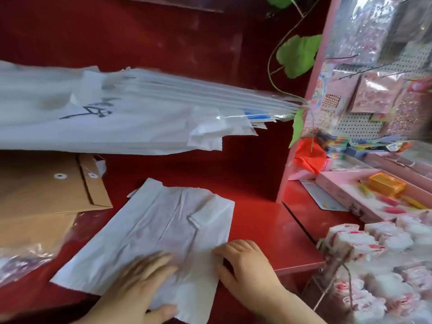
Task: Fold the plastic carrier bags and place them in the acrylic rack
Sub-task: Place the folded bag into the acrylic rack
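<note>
You are smoothing the thin white plastic carrier bag [163, 230], flat on the front of the red counter [257, 230], left hand [140, 284] pressing with straight fingers, right hand [243, 260] at its edge, grip unclear; next, I think, lift that edge over evenly.

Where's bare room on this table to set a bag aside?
Bare red tabletop lies right of the white bag, up to the pink panel and the table's edge. A narrower strip runs behind the bag, under the overhanging bag stack. The left is crowded: brown envelopes and a clear packet.
</note>
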Available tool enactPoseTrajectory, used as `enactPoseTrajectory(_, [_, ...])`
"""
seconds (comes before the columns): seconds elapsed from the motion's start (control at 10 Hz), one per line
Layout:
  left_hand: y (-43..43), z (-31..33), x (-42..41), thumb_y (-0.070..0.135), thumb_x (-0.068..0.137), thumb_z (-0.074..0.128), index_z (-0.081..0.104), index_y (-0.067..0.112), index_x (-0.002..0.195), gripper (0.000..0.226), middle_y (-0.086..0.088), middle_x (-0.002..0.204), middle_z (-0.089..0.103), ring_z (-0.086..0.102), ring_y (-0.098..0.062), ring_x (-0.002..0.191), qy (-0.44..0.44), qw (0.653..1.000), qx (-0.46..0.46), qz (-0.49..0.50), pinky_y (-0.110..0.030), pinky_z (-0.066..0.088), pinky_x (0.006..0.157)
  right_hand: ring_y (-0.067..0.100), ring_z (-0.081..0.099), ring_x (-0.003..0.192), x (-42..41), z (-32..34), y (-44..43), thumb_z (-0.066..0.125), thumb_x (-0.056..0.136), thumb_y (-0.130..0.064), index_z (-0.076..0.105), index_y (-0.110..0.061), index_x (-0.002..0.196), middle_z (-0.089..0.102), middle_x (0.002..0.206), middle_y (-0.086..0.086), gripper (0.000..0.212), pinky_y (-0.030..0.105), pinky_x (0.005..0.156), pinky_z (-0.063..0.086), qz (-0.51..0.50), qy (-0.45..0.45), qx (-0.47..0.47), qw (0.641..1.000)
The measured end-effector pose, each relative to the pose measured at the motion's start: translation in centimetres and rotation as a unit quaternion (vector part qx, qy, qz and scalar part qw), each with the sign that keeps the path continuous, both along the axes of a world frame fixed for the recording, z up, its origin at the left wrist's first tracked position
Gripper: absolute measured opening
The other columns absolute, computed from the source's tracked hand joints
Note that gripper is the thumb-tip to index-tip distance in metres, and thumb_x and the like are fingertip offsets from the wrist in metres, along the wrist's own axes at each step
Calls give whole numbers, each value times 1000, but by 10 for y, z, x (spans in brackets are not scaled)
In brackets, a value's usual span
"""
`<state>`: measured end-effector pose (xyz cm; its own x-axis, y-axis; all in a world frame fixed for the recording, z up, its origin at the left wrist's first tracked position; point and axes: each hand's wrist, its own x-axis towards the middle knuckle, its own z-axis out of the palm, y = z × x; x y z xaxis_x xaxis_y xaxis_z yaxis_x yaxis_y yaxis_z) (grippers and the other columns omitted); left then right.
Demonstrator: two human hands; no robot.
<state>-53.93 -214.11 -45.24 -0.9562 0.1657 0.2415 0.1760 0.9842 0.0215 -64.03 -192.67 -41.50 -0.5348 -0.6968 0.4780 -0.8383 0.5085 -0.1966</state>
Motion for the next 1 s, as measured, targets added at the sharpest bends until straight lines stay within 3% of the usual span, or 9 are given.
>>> enactPoseTrajectory(0.1, [-6, 4, 3, 68, 87, 7, -3, 36, 143, 65, 20, 134, 33, 42, 0, 109, 47, 998, 27, -10, -8, 15, 100, 3, 61, 63, -19, 12, -13, 41, 66, -45, 68, -32, 76, 63, 68, -22, 32, 16, 61, 47, -65, 24, -7, 998])
enactPoseTrajectory(0.2, [-13, 16, 3, 74, 84, 14, 25, 56, 125, 47, 37, 140, 16, 24, 18, 125, 39, 992, 99, -60, 0, 18, 98, 15, 61, 101, -37, 17, -24, 38, 63, -53, 63, -23, 110, 62, 111, -10, 61, 29, 86, 47, -123, 1, 83, 989])
enactPoseTrajectory(0.3, [-27, 25, 0, 86, 66, 37, 55, 51, 89, 46, 49, 120, 36, 32, 24, 117, 3, 970, 220, -106, -1, 30, 94, 21, 48, 119, -45, 15, -31, 27, 68, -55, 45, -20, 132, 50, 132, -4, 75, 33, 98, 34, -164, -75, 134, 974])
enactPoseTrajectory(0.4, [-36, 28, 4, 89, 49, 46, 62, 55, 71, 43, 30, 95, 59, 57, 10, 92, 17, 942, 331, -54, -8, 44, 77, 26, 65, 80, -46, 11, -33, 42, 70, -35, 68, -15, 98, 69, 89, -1, 42, 33, 65, 42, -176, -25, 75, 981])
enactPoseTrajectory(0.6, [-46, 22, 6, 51, 59, 68, 60, 37, 70, 20, 28, 81, 60, 57, 4, 79, 90, 908, 396, 102, -6, 39, 63, 35, 58, 97, -56, 25, -11, 47, 89, -16, 50, -9, 109, 63, 104, 16, 21, 31, 68, 34, -315, -229, -49, 920])
enactPoseTrajectory(0.7, [-58, 23, 11, 53, 73, 61, 64, 21, 98, 41, 22, 103, 59, 61, -8, 94, 109, 954, 260, 103, -6, 39, 76, 38, 56, 103, -60, 24, 3, 50, 87, -11, 40, -7, 123, 57, 117, 22, 38, 34, 72, 36, -343, -251, -67, 903])
enactPoseTrajectory(0.8, [-64, 30, 13, 99, 39, -2, 34, 41, 126, 111, 18, 135, 27, 31, 3, 124, 3, 979, 169, 117, -8, 18, 98, 33, 46, 117, -56, 34, 3, 56, 83, -3, 35, -7, 136, 45, 133, 17, 57, 35, 88, 37, -309, -181, -131, 925])
enactPoseTrajectory(0.9, [-73, 34, 18, 99, 9, -10, -3, 87, 83, 75, 38, 124, -5, -2, 10, 125, -123, 959, 222, 125, -6, -1, 98, 33, 44, 121, -66, 45, -20, 57, 79, -5, 47, -4, 130, 49, 130, 13, 51, 34, 99, 32, -207, -69, -84, 972])
enactPoseTrajectory(1.0, [-79, 41, 22, 101, 9, 1, -33, 79, 64, 68, 43, 118, -9, -3, 11, 126, -186, 946, 249, 94, -7, -1, 100, 22, 33, 130, -77, 55, -60, 56, 87, -16, 38, -16, 137, 45, 137, 0, 53, 26, 102, 26, -117, -141, 78, 980])
